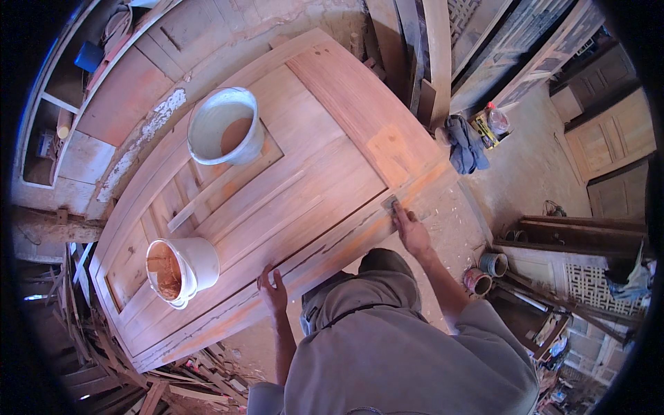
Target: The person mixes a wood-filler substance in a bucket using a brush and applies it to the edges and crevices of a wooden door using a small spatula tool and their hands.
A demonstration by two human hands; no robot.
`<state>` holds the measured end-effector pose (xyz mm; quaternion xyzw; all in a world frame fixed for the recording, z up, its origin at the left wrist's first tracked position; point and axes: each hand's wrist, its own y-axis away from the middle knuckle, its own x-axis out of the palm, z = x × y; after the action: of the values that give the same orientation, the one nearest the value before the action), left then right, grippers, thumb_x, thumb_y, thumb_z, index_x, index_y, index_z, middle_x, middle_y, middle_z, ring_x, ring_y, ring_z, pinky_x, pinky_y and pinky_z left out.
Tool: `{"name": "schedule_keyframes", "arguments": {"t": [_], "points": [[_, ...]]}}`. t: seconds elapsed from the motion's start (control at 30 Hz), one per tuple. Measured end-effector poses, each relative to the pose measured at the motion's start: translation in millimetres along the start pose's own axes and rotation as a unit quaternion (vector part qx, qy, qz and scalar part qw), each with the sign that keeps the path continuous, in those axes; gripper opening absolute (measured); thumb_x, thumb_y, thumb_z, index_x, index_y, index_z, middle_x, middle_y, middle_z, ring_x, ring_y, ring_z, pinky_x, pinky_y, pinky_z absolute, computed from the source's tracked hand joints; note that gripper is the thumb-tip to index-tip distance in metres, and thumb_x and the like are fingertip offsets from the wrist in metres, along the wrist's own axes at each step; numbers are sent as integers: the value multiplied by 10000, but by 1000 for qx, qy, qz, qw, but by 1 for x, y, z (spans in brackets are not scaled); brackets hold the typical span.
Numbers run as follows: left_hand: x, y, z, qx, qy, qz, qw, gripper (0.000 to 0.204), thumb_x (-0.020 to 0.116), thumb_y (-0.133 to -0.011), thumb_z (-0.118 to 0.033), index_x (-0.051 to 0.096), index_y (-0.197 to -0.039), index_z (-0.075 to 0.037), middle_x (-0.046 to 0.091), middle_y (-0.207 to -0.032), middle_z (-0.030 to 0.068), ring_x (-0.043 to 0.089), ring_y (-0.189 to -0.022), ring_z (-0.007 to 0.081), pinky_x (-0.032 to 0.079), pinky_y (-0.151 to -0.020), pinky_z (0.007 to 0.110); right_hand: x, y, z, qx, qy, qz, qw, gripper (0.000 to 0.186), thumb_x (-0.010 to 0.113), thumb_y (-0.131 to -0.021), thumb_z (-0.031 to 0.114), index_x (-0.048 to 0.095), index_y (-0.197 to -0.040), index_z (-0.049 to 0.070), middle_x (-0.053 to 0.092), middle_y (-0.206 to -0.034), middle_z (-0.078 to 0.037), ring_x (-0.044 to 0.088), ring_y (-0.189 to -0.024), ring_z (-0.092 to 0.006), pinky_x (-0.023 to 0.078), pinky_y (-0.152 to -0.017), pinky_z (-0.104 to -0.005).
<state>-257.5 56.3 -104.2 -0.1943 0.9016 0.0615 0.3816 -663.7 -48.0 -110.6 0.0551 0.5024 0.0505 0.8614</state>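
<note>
A wooden panel door (pixel 332 162) lies flat before me, with dark streaks and orange filler patches (pixel 391 149) along its near edge and right end. My right hand (pixel 413 232) is closed on a small flat grey scraper (pixel 390 203), which touches the near rail by the right-hand corner of a panel. Its exact shape is partly covered by the fingers. My left hand (pixel 272 290) rests at the door's near edge, thumb and fingers apart, holding nothing. Left of it, a white bucket (pixel 202 261) with orange-brown paste sits on the door.
A larger pale bucket (pixel 204 131) with some brown contents stands on the door's far half. Beyond is a wooden shelf unit (pixel 114 114). A dark cloth (pixel 465 145) lies past the right end. Scrap wood (pixel 200 377) is heaped at lower left; tins (pixel 493 264) stand at right.
</note>
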Motion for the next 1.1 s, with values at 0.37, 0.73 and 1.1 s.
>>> {"name": "schedule_keyframes", "arguments": {"t": [0.37, 0.73, 1.1], "points": [[49, 39, -80, -79, 71, -148, 983, 331, 541, -996, -221, 613, -1209, 23, 654, -1184, 194, 622, -1096, 322, 469, -950, 395, -95, -23, -1, -72, 141, 206, 966, 409, 482, -985, 292, 515, -1377, 181, 649, -963, -216, 669, -803, -401, 552, -694, -505], [94, 64, -159, -140, 199, -124, 962, 395, 538, -996, -304, 602, -1227, 10, 640, -1212, 167, 583, -1150, 265, 424, -1007, 380, -111, -85, 13, -225, 229, 307, 896, 345, 500, -929, 240, 587, -1256, 174, 658, -918, -181, 661, -827, -371, 533, -736, -475], [76, 63, -146, -113, 218, -112, 963, 407, 516, -1004, -327, 596, -1235, -2, 638, -1203, 156, 601, -1114, 245, 467, -951, 364, -36, -31, -16, -140, 37, 90, 985, 475, 491, -978, 238, 425, -1448, 215, 591, -1140, -267, 650, -846, -430, 544, -743, -507]]}}
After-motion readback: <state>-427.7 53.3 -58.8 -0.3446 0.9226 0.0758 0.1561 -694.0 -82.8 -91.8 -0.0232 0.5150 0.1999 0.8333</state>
